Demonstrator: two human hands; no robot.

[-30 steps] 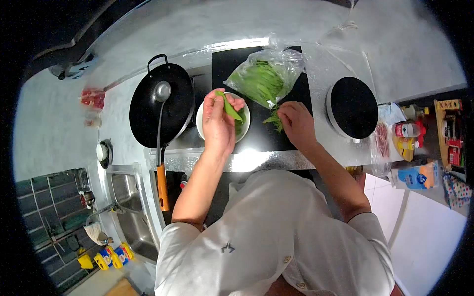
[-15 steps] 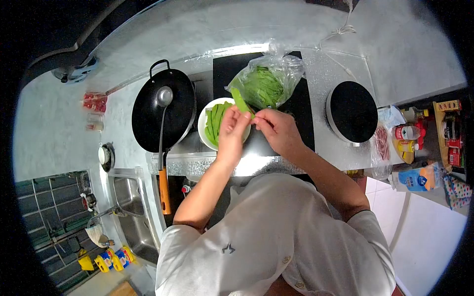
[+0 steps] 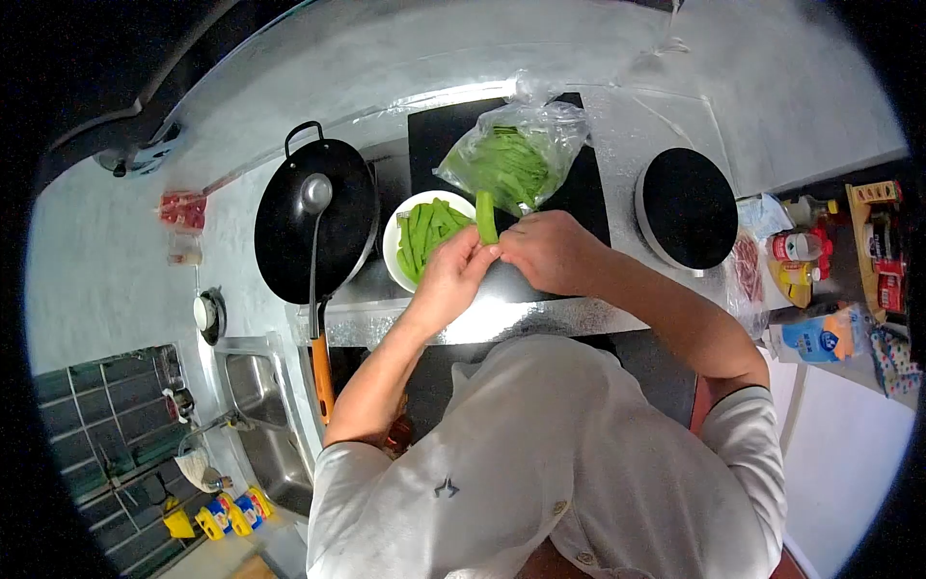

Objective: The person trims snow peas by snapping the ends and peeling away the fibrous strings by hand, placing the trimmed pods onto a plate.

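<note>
A flat green bean pod (image 3: 486, 217) stands nearly upright between my hands, its lower end at my fingertips. My left hand (image 3: 450, 275) pinches that end between thumb and fingers. Closed and pressed up against the same end is my right hand (image 3: 552, 253); its fingertips are partly hidden. A white bowl (image 3: 394, 253) holding several green pods sits just beyond my left hand. Behind the pod lies a clear plastic bag (image 3: 569, 130) full of more green pods (image 3: 511, 164), on a black panel.
To the left stands a black wok (image 3: 275, 222) with a ladle (image 3: 316, 193) in it, its orange handle over the counter edge. A sink (image 3: 265, 415) is lower left. On the right are a round black-topped appliance (image 3: 687, 207) and bottles (image 3: 796, 248).
My hands have come slightly lower and the pod has gone from leaning left to nearly upright. My right elbow has swung outward.
</note>
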